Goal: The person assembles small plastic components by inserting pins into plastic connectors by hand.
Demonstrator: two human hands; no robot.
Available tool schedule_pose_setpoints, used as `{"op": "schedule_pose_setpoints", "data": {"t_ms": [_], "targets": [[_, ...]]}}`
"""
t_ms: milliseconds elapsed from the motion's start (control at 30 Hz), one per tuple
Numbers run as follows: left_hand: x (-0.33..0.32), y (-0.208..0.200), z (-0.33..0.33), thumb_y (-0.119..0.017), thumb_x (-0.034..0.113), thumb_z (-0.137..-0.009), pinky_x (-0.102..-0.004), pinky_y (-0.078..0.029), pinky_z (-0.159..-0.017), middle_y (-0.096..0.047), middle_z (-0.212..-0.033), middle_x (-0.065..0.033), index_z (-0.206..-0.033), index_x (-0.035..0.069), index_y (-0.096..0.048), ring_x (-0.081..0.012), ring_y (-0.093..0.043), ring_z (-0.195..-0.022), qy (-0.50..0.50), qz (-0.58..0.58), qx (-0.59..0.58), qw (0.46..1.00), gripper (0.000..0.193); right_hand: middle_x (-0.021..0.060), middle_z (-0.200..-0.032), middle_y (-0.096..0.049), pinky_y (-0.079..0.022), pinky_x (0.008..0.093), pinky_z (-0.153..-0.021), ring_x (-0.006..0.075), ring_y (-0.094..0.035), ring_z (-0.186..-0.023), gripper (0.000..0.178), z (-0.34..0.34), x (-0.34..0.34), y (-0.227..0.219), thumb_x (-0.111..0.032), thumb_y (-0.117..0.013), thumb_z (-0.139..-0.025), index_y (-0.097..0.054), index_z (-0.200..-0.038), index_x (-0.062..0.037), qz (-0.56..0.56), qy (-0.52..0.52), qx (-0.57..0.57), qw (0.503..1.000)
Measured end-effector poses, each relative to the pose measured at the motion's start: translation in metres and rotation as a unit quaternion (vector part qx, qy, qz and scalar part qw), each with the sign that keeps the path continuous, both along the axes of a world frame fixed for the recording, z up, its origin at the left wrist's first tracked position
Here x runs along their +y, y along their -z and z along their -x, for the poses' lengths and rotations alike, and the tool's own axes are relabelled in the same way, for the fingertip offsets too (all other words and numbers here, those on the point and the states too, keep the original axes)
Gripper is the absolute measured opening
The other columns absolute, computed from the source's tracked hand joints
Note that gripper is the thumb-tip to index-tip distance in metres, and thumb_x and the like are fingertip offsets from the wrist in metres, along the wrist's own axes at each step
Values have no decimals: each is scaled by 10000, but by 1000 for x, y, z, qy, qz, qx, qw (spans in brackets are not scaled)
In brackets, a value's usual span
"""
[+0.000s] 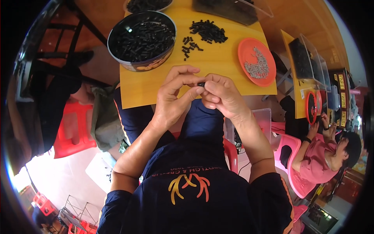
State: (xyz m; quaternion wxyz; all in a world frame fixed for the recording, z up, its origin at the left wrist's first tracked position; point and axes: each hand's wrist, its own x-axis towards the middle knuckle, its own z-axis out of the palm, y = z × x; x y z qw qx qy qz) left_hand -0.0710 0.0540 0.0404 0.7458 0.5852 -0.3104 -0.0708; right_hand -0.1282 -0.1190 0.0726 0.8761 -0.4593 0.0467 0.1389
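Above the near edge of a yellow table, my two hands meet fingertip to fingertip. Between them is a small black cylindrical part, mostly covered by the fingers. My left hand pinches it from one side with thumb and index finger, its other fingers loosely bent. From the other side my right hand grips it between thumb and curled fingers. Just beyond, a heap of short black cylindrical parts lies on the table, with several scattered parts nearer me.
A round tin full of black parts stands at the table's left. An orange-red plate with small silvery pieces sits at the right. Behind lies a clear bin. A person in pink works at another table on the right.
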Motion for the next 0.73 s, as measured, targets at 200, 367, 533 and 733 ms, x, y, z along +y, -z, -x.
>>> {"op": "schedule_pose_setpoints", "data": {"t_ms": [200,367,533,733], "targets": [[-4,-4,3,-730,-32,-819,-317,-480,-923,-604,-1128,-109,-1049,38,-724,-218,-588,-1080,0,-3,-67,998,240,-12,-794,-582,-427,233,-531,25,-412,-580,142,7,2,10,-174,-613,-969,-600,-910,-46,-97,2,-26,995],[-8,-6,2,-731,-28,-819,-321,-482,-920,-607,-1125,-104,-1042,33,-724,-211,-590,-1077,28,1,-60,998,232,-17,-760,-547,-465,249,-540,37,-417,-575,170,9,0,7,-201,-616,-967,-585,-884,-56,-80,6,-27,996],[-7,-14,-3,-723,-19,-831,-317,-488,-905,-629,-1078,-98,-1026,24,-715,-206,-607,-1038,10,-23,-73,997,199,2,-770,-577,-525,282,-580,68,-494,-588,231,10,-9,0,-248,-637,-965,-619,-984,-18,-7,2,-18,1000],[30,-30,-57,-652,24,-936,-245,-496,-862,-662,-1004,-66,-1079,18,-692,-145,-636,-956,-165,-65,-48,983,149,41,-885,-687,-478,213,-540,72,-565,-570,288,-15,-111,-6,-208,-636,-969,-657,-1189,-24,435,149,-57,886]]}}
